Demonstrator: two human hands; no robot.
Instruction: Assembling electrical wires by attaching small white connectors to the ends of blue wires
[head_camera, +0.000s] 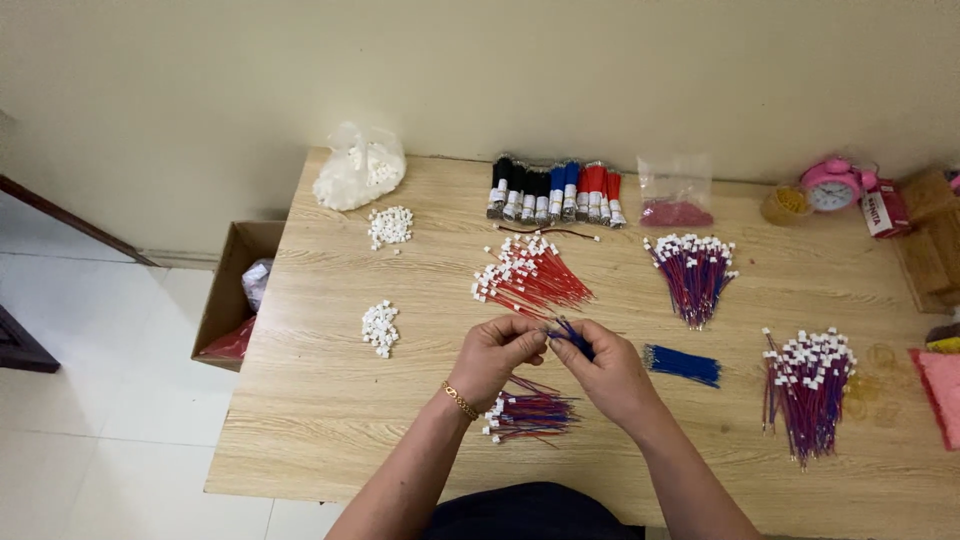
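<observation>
My left hand (497, 355) and my right hand (605, 372) meet over the middle of the wooden table (330, 420). Together they pinch a short blue wire (572, 336) between the fingertips; whether a white connector is on it is too small to tell. Just below my hands lies a small bundle of red and blue wires with white connectors (530, 413). A pile of red wires with connectors (532, 276) lies just beyond my hands. A bunch of bare blue wires (684, 364) rests right of my right hand.
Two small heaps of white connectors (380, 327) (390, 226) and a plastic bag of them (358, 168) lie at left. Wire bundles (556, 192), two red-blue wire piles (692, 273) (806, 388), a pink clock (830, 185) and a cardboard box (236, 295) on the floor surround the work spot.
</observation>
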